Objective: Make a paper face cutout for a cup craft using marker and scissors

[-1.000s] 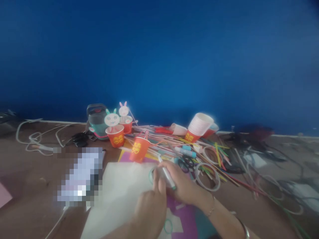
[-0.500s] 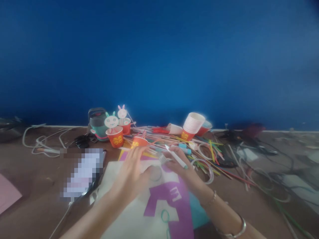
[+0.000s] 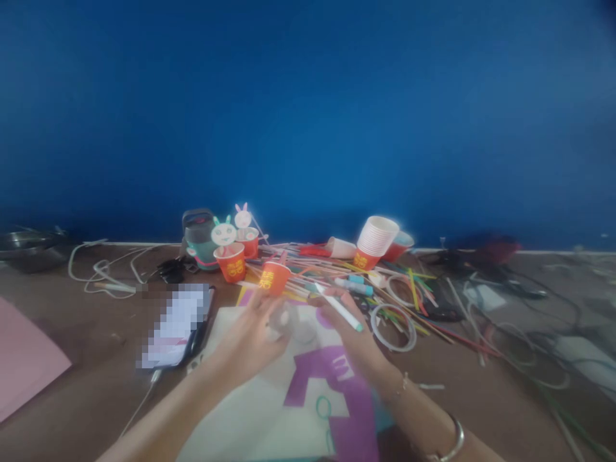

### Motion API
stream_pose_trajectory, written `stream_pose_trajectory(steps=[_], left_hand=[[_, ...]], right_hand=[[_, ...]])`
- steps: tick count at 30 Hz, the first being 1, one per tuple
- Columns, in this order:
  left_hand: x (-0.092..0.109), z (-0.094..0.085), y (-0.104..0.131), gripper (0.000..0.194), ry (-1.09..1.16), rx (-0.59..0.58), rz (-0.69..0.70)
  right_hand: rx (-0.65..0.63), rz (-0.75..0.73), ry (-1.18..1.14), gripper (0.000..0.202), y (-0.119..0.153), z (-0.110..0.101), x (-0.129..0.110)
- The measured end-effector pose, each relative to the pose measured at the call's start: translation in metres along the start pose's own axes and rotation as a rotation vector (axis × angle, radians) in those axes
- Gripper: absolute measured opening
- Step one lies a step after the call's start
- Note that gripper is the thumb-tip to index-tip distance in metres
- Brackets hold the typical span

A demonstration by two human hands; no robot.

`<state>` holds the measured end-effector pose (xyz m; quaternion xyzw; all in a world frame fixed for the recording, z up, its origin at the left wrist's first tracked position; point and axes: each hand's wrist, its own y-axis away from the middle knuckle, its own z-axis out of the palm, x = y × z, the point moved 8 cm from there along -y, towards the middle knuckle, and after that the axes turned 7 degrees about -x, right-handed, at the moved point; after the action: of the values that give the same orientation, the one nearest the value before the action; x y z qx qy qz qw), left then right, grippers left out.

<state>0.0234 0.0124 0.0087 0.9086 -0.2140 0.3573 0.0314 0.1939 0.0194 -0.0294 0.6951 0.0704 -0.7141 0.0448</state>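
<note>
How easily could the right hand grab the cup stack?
Probably yes: the cup stack rises beyond low straws and a blue marker, but the right hand holds a white pen.

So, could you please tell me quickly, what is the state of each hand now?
Left hand: closed around a small pale object, too blurred to name.
Right hand: closed, holding a white marker with a green end.

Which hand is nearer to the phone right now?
Left. The left hand is right of the phone, over the white paper; the right hand, gripping a white marker, is farther right.
</note>
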Motion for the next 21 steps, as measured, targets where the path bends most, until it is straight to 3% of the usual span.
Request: stream_pose_trajectory(steps=[3,6,9,12,16,19,21], left_hand=[[-0.016,0.012,0.014,0.049,-0.076,-0.148,-0.063],[-0.026,0.013,0.025,0.052,-0.069,-0.12,-0.147],[-0.02,0.016,0.029,0.046,0.045,-0.092,-0.12],[-0.007,0.028,0.032,0.034,0.12,-0.2,-0.038],[-0.017,0.028,0.043,0.037,-0.051,-0.247,-0.15],[-0.024,0.018,0.045,0.037,-0.216,-0.189,-0.249],[-0.018,0.019,0.039,0.039,-0.261,-0.176,-0.223]], right_hand=[[0.064,0.019,0.08,0.023,0.001,-0.007,0.008],[0.108,0.012,0.071,0.028,0.0,-0.013,0.015],[0.224,-0.047,0.03,0.033,0.0,-0.027,0.019],[0.297,-0.068,0.009,0.035,0.0,-0.036,0.024],[0.319,-0.069,-0.001,0.033,0.002,-0.037,0.023],[0.328,-0.075,0.009,0.027,0.005,-0.033,0.016],[0.332,-0.087,0.017,0.023,0.007,-0.03,0.01]])
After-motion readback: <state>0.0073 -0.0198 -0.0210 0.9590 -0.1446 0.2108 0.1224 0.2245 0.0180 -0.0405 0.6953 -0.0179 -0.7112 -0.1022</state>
